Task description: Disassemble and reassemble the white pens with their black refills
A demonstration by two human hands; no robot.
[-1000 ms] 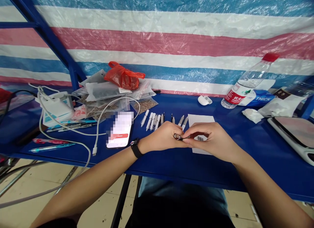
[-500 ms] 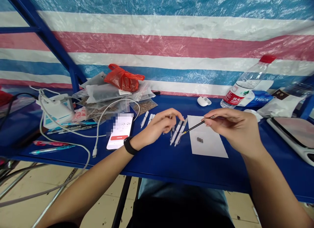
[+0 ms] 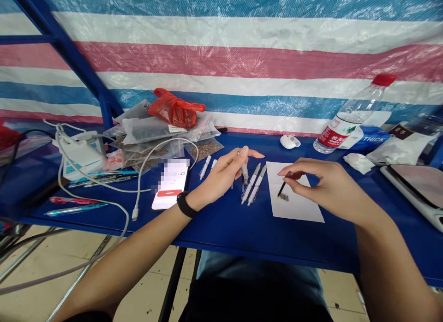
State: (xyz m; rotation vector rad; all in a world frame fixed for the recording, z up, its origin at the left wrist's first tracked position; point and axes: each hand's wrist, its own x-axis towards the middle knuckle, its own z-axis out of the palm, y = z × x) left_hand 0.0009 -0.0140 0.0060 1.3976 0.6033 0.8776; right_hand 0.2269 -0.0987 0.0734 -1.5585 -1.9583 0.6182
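My left hand [image 3: 231,169] pinches a white pen barrel [image 3: 244,169] upright, its tip near the blue table [image 3: 224,220], beside two more white barrels [image 3: 254,187] lying flat. My right hand [image 3: 318,183] holds a thin black pen refill [image 3: 283,187] with its gold tip pointing down at small springs [image 3: 284,197] on a white sheet of paper [image 3: 296,203]. Other white barrels [image 3: 205,167] lie behind my left hand.
A phone [image 3: 170,183] with a white cable [image 3: 138,193] lies left of my hands. Behind it are plastic bags [image 3: 155,130], a red bag [image 3: 175,110] and a charger [image 3: 81,152]. Coloured pens [image 3: 74,206] lie far left. A water bottle [image 3: 349,114], earbud case [image 3: 289,141], tissues [image 3: 358,162] and a tablet [image 3: 413,186] are right.
My hands, joined a second ago, have parted. The left hand now holds a white barrel upright. The right hand swung the refill out, then lowered its tip to the springs on the paper.
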